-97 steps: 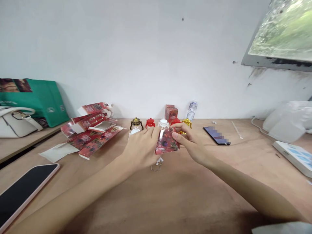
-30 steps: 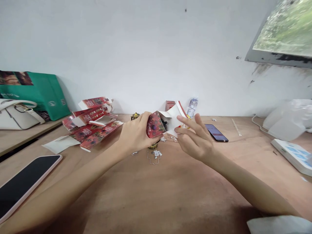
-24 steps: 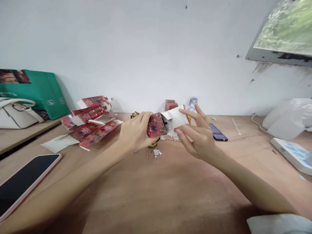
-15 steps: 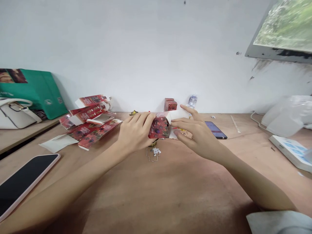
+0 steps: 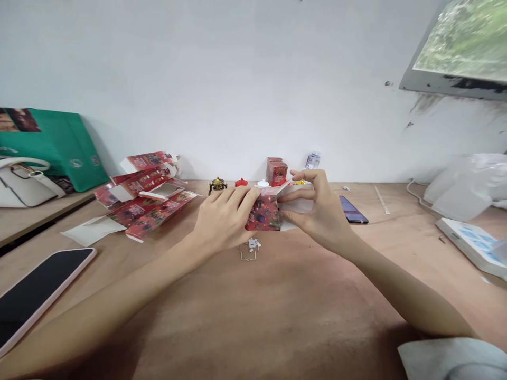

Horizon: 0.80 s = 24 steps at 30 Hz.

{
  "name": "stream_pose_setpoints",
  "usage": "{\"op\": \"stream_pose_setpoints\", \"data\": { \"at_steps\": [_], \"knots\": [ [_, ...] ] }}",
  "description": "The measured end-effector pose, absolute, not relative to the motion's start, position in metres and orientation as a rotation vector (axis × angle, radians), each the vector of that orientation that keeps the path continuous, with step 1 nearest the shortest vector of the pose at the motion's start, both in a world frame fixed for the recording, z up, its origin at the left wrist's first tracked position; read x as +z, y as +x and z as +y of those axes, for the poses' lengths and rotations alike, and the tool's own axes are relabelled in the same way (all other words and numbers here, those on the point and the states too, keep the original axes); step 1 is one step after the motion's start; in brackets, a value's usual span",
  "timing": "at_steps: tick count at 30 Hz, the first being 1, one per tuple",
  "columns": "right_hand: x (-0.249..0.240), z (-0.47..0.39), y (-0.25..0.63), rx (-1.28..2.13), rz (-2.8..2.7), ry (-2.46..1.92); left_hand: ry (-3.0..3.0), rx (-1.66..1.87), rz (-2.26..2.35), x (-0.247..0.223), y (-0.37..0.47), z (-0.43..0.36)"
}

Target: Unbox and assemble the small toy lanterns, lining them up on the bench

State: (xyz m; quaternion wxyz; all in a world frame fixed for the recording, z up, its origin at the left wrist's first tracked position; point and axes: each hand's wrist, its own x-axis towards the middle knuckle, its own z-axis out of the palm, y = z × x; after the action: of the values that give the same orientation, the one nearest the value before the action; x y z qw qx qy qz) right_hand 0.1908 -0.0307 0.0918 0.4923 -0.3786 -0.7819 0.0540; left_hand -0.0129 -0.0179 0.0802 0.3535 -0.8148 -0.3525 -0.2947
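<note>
A small red printed cardboard box (image 5: 264, 214) is held over the table, lying sideways with its open end to the right. My left hand (image 5: 224, 219) wraps round its left side, fingers on top. At the open end my right hand (image 5: 319, 208) has its fingers bent. Its index fingertip touches the raised white flap (image 5: 283, 186), while the thumb and middle finger rest by the opening. What is inside the box is hidden. Under the box lie a thin metal wire frame (image 5: 249, 258) and small silvery pieces (image 5: 253, 244).
Behind the hands stand a black-and-gold pot-like ornament (image 5: 217, 183), a red piece (image 5: 241, 182), a white piece (image 5: 263, 183) and another red box (image 5: 277, 171). Unfolded red cartons (image 5: 148, 211) lie left. Phones (image 5: 35, 290) (image 5: 352, 210) lie on both sides; a white power strip (image 5: 473, 245) sits right.
The box has shifted slightly right and down. My right index finger has bent, and the white flap now stands more upright. The ornaments behind have come more into view.
</note>
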Motion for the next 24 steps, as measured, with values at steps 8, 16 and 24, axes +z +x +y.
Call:
{"op": "stream_pose_setpoints", "data": {
  "at_steps": [8, 16, 24],
  "knots": [
    [0.088, -0.027, 0.191, 0.022, -1.911, -0.917, -2.073, -0.792, -0.882, 0.081, -0.013, -0.019],
    [0.088, -0.022, 0.197, 0.016, -1.881, -0.846, -2.080, -0.782, -0.916, 0.084, -0.013, -0.022],
    [0.121, -0.026, 0.221, 0.116, -1.680, -0.817, -2.102, -0.794, -1.189, 0.099, -0.020, -0.020]
  ]
}}
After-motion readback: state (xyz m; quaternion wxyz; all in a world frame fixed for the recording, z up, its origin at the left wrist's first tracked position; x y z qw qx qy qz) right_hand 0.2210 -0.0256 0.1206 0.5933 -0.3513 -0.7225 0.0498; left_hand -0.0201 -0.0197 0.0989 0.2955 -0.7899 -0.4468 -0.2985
